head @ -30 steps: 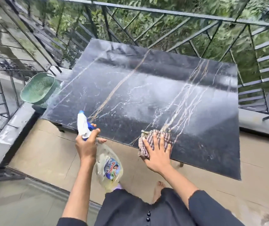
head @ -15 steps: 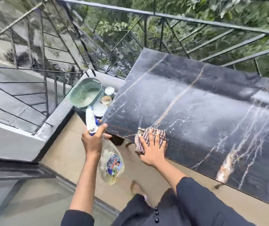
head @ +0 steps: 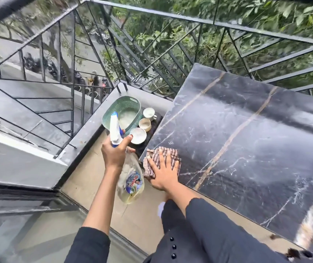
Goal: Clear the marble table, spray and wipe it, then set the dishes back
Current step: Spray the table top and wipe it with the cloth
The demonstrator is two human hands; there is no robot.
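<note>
Soft daylight. Black metal railing (head: 171, 18) from nine to two o'clock, green foliage (head: 266, 14) beyond at one, parked motorbikes (head: 51, 70) below at ten, beige floor (head: 136, 224) at six.

The tabletop (head: 247, 139) runs out past the right edge and the bottom corner. The right hand (head: 163, 171) covers the middle of the striped cloth (head: 150, 168). The left hand (head: 114, 154) hides the neck of the spray bottle (head: 131, 179), whose label is too blurred to read. The bottle's sprayer head blocks part of the near rim of the green basket (head: 133, 105).
</note>
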